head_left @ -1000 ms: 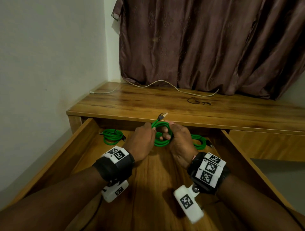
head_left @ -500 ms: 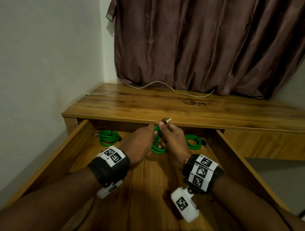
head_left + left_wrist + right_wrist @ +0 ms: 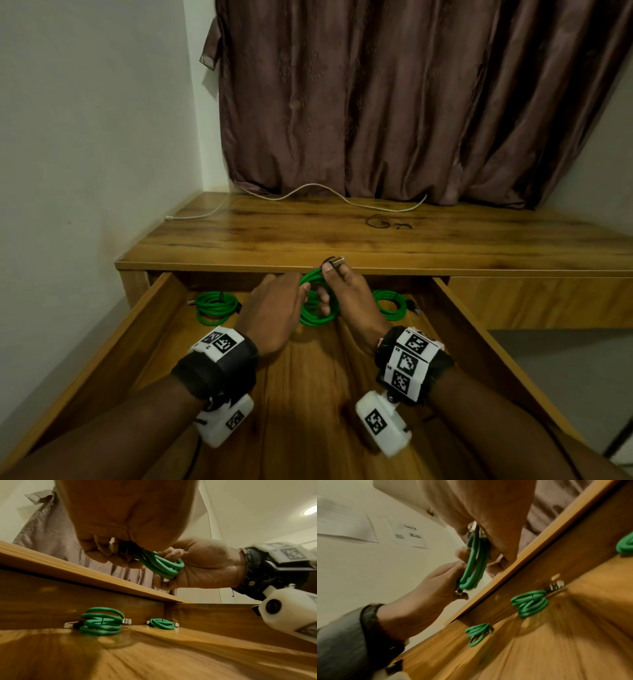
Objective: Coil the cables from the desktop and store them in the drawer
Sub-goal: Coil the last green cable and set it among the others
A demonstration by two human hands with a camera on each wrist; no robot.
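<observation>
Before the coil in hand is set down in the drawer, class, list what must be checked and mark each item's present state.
1. Both hands hold the green coil, left hand and right hand: ok.
2. Plug end tucked in: not ok, it sticks up.
3. Drawer open: ok.
4. Bare floor between the left stored coil and the right stored coil: ok.
5. Desktop cleared: not ok, the white cable lies uncoiled.

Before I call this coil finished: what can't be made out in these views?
- Held cable: its other plug, hidden by the left hand and right hand in the head view.
- Small black item on the desk: too small to identify.
- Right wrist view: motion-blurred.
</observation>
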